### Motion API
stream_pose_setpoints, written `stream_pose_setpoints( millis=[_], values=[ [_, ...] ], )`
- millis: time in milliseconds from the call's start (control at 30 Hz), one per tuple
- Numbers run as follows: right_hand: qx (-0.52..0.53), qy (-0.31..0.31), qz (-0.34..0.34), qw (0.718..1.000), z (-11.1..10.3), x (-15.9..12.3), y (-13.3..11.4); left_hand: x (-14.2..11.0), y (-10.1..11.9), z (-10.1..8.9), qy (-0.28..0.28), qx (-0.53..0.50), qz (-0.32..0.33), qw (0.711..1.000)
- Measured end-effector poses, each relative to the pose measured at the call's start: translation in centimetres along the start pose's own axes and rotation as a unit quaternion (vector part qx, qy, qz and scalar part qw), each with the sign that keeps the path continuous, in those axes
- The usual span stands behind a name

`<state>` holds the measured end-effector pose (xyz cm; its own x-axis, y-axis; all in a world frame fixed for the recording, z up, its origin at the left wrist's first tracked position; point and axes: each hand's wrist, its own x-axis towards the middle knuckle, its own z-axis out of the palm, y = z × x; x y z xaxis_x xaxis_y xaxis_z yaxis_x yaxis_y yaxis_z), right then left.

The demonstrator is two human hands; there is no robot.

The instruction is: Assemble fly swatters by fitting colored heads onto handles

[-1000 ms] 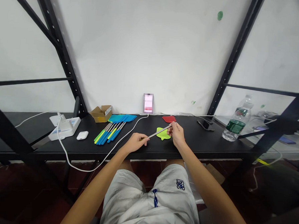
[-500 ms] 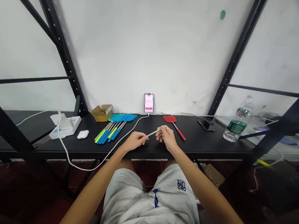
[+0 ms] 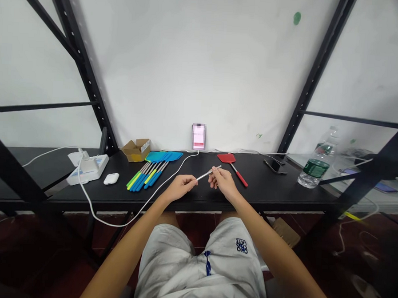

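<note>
Wall: a white wall fills the upper view, with a green mark high on it, right of centre.
Shelf frame: black slotted steel uprights rise on both sides of the bench, and thin crossbars run between them.
Bench: a long black table top runs across the view in front of the person's lap.
Lap: grey shorts with blue lettering sit below the bench edge, and both bare forearms reach forward over them.
Left hand: the left hand is just above the bench, its thumb and fingertips pinched together on one end of the rod.
Right hand: the right hand is close beside the left, its thumb and fingers closed on the rod's other end.
Held thing: a slim steel rod lies across the gap between the hands, held above the bench top, tilted up to the right.
Nearest swatter: a red fly swatter lies just beyond the right hand, its red-tipped handle angled toward the person.
Left of the hands: a row of steel handles with blue and green grips lies on the bench, with blue swatter heads above them.
Further left: a small cardboard box, a white power strip and a white earbud case.
Right side: a plastic water bottle and a black phone lying flat.
Back edge: an upright phone with a blurred screen, trailing a white cable.
</note>
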<state>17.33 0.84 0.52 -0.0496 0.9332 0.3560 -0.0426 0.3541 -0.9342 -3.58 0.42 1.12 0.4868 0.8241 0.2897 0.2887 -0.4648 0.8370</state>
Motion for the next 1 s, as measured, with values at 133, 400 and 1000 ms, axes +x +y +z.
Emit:
stream_pose_setpoints(
  millis=[133,400,1000],
  values=[
    [0.044,0.025,-0.004,0.999,0.9,-0.3,-0.1,0.0,0.3,0.1,-0.009,-0.007,0.002,1.000],
    [0.072,0.038,-0.028,0.996,1.7,-0.7,0.1,-0.2,0.8,-0.6,-0.088,-0.059,-0.069,0.992],
    [-0.443,0.001,-0.150,0.884,-1.4,-0.7,0.6,-0.4,-0.1,-1.2,-0.073,-0.184,-0.115,0.974]
  ],
)
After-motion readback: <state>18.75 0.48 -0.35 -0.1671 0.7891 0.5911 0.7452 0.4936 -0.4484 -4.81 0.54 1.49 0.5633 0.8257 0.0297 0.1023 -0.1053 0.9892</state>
